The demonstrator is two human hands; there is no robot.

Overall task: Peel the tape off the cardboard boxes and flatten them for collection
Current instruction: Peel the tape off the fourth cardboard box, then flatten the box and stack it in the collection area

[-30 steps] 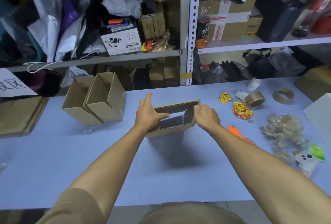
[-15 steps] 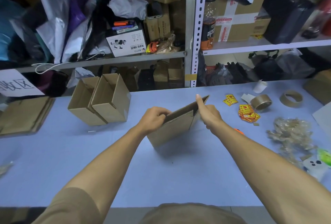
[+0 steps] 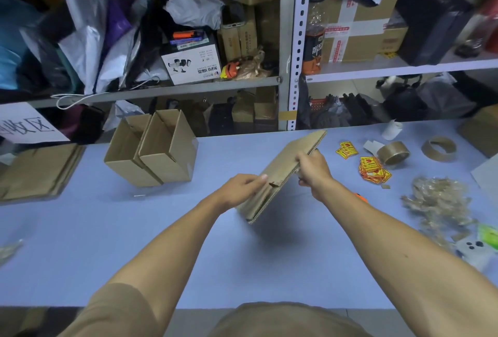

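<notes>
Brown cardboard, one flattened box (image 3: 280, 175), is held tilted above the blue table (image 3: 107, 242), between two hands. The left hand (image 3: 242, 188) pinches its near edge with curled fingers; the right hand (image 3: 312, 169) grips the far edge, fingers wrapped around it. Two open boxes (image 3: 153, 156) stand side by side, touching, to the left. One stack of flat cardboard (image 3: 37, 172) lies at the far left. On the right lie two tape rolls (image 3: 393, 152), some yellow-red stickers (image 3: 373, 169) and one heap of peeled tape (image 3: 436, 199).
</notes>
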